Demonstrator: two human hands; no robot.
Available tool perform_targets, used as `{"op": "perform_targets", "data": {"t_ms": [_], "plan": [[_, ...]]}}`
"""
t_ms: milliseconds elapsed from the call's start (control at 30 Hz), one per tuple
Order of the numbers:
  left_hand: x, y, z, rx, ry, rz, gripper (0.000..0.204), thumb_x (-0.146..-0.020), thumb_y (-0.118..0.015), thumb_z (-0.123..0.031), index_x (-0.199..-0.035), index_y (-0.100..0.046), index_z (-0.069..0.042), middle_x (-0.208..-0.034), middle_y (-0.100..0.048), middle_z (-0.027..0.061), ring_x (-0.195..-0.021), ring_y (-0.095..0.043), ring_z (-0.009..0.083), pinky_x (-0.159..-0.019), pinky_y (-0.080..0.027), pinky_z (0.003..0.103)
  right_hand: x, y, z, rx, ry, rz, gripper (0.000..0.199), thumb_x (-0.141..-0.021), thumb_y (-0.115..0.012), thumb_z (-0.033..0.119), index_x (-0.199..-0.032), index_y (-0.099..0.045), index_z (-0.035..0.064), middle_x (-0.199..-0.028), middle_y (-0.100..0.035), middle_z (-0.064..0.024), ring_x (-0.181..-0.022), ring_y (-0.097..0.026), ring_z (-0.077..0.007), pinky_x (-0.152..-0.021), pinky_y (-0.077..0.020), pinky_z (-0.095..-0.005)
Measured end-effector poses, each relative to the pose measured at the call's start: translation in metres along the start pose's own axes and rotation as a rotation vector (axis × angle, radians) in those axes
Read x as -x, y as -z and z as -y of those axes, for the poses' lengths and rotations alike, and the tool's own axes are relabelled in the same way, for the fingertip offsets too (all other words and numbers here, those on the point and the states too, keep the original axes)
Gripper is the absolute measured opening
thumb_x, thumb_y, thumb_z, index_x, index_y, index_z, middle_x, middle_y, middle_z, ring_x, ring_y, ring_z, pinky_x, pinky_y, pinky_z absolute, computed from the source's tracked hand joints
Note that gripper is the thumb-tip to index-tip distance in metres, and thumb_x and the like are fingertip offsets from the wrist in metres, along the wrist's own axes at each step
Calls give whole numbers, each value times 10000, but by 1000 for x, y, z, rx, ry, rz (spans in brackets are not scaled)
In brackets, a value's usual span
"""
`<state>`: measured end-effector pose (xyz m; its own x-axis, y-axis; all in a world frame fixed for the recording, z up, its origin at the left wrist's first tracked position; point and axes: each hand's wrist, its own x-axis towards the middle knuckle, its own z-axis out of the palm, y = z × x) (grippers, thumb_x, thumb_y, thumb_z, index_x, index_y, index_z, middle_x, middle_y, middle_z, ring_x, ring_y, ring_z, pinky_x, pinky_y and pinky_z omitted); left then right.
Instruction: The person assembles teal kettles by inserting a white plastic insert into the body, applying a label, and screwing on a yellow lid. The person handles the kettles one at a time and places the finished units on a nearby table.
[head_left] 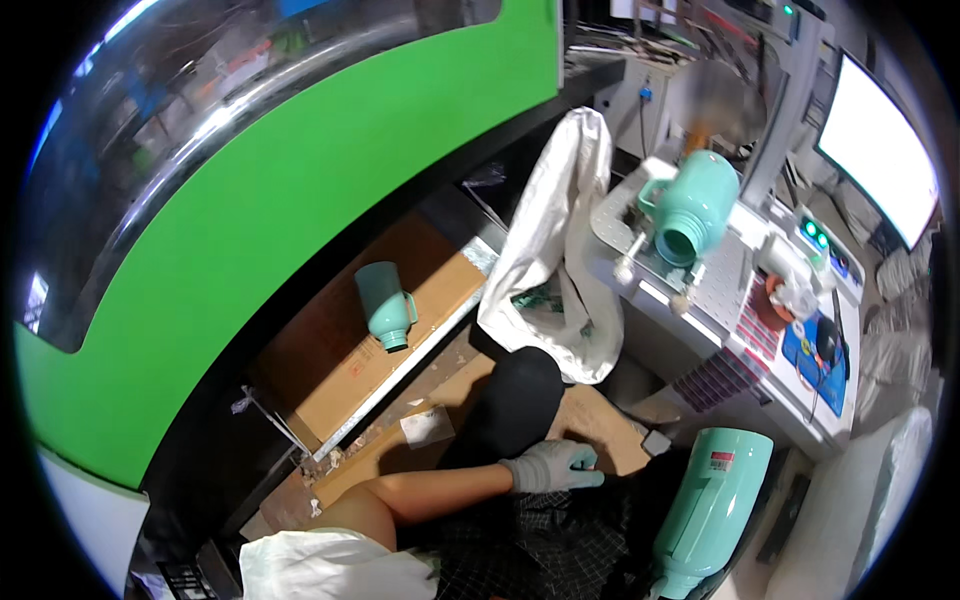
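My left hand (555,467), in a grey glove with teal fingertips, lies over my lap with fingers loosely apart and nothing in them. On my right a glossy mint-green jug-shaped plastic shell (712,505) with a long handle and a small label leans base up, neck down. Beside its neck a small greyish bit shows at the lower edge; whether that is my right hand I cannot make out. Another mint-green shell (697,208) lies tilted on the workbench fixture, its open mouth toward me. A third shell (387,305) lies on cardboard inside the machine's lower opening.
A large green machine (330,170) with a clear window fills the left. A white woven sack (560,240) stands open between it and the workbench (640,265). The bench holds a red-brown pot (772,303) and a blue mat (815,365). A bright monitor (880,145) hangs beyond.
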<state>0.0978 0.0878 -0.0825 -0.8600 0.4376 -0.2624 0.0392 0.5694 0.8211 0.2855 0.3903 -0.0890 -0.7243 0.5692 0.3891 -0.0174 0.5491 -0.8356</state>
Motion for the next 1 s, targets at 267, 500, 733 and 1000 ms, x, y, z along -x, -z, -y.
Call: {"op": "perform_targets", "data": {"t_ms": [267,500,733,1000], "plan": [[-4,-25,32,-101,-241,-72,382,-884,-704,-468,-961,-643,-99,-903,-673,138,-909,-662,354,-814,-502,475,-35,-39,34,-173,140,107,1018,-833,-883,233,-1605,-277,-36,-1595,-399,-244,-1393,-476,-386,-1125,-415,-515],[9,-28,36,-358,-188,71,437,-872,-719,-412,-1147,-693,-73,-1148,-714,152,-1069,-666,348,-928,-515,505,-47,-70,51,-155,169,260,942,-857,-852,220,-1589,-316,-32,-1595,-407,-237,-1389,-481,-377,-1130,-413,-492],[-11,-36,38,-633,-245,93,448,-868,-662,-518,-1090,-730,-135,-1091,-723,148,-1035,-671,359,-900,-506,525,-63,-97,58,-149,196,240,874,-879,-824,208,-1575,-351,-29,-1594,-415,-230,-1386,-486,-369,-1136,-412,-471],[1,-47,49,-783,-179,130,440,-846,-679,-526,-1076,-755,-159,-1069,-752,115,-1032,-705,326,-879,-530,523,-61,-99,65,-116,274,302,784,-909,-786,192,-1556,-399,-24,-1594,-426,-220,-1381,-493,-358,-1143,-409,-444]]}}
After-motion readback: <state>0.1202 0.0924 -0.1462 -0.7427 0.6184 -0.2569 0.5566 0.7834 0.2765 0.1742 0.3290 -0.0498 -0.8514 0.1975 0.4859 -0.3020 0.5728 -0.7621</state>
